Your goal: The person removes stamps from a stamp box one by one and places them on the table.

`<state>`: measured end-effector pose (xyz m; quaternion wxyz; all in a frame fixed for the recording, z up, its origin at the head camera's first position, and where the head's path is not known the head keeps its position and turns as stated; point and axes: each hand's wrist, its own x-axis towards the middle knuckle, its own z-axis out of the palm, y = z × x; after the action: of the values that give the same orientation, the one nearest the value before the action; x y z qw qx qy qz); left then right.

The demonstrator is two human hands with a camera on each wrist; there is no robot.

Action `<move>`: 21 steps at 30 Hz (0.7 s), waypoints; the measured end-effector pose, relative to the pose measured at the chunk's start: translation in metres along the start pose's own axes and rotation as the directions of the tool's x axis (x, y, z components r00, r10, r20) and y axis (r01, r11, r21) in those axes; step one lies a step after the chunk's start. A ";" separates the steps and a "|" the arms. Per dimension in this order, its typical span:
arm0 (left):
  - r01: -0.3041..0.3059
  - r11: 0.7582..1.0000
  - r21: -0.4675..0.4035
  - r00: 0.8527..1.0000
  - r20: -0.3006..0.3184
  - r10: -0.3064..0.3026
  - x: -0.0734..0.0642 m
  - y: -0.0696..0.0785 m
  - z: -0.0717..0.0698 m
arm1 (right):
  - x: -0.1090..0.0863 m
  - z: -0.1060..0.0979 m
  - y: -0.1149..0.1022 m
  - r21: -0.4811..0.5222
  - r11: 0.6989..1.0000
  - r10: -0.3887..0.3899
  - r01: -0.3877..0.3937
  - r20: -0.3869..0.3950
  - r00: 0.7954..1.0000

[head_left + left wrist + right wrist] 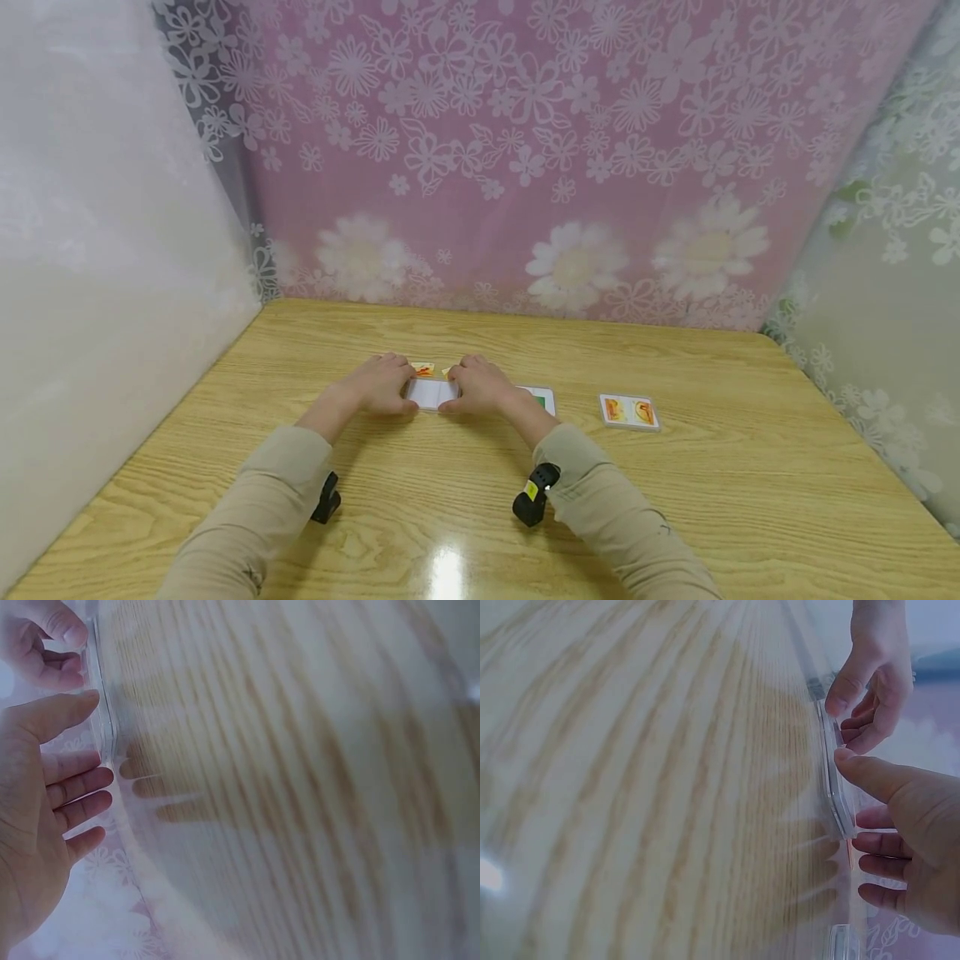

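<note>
A flat clear plastic case with white panels inside [433, 394] lies on the table between my two hands. My left hand [381, 385] holds its left end, thumb along the near edge and fingers on the far side. At the other end my right hand [480, 386] holds it the same way. In the right wrist view the right thumb [874, 772] rests against the rim of the clear case [832, 769]. Just behind the case lie small orange-and-yellow picture cards [423, 368], partly covered by the hands.
Right of the right wrist lies a case with a green picture [542, 398], partly hidden by the forearm. Farther right is another clear case with two orange pictures [628, 412]. Floral curtains stand behind and beside the wooden table [442, 483].
</note>
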<state>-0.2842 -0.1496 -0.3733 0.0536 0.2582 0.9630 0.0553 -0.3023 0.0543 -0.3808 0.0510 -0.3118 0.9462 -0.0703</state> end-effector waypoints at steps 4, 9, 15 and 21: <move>-0.007 1.000 0.013 1.000 -0.018 0.007 0.001 -0.001 0.000 | 0.000 -0.002 -0.001 -0.005 1.000 -0.017 0.017 -0.013 1.000; -0.005 0.999 0.037 1.000 -0.012 0.006 0.002 0.000 -0.002 | -0.001 -0.003 0.000 -0.017 1.000 -0.018 0.018 -0.009 1.000; -0.012 0.998 0.056 1.000 0.002 0.012 0.001 0.002 -0.003 | -0.004 -0.004 0.002 -0.031 0.999 -0.022 0.022 -0.013 1.000; -0.022 0.993 0.115 0.998 -0.061 0.029 0.003 0.007 -0.004 | -0.012 -0.006 0.008 -0.034 0.999 -0.038 0.037 -0.014 0.999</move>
<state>-0.2845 -0.1425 -0.3688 0.0075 0.2713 0.9624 0.0086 -0.2984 0.0681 -0.3753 0.0375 -0.3297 0.9416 -0.0574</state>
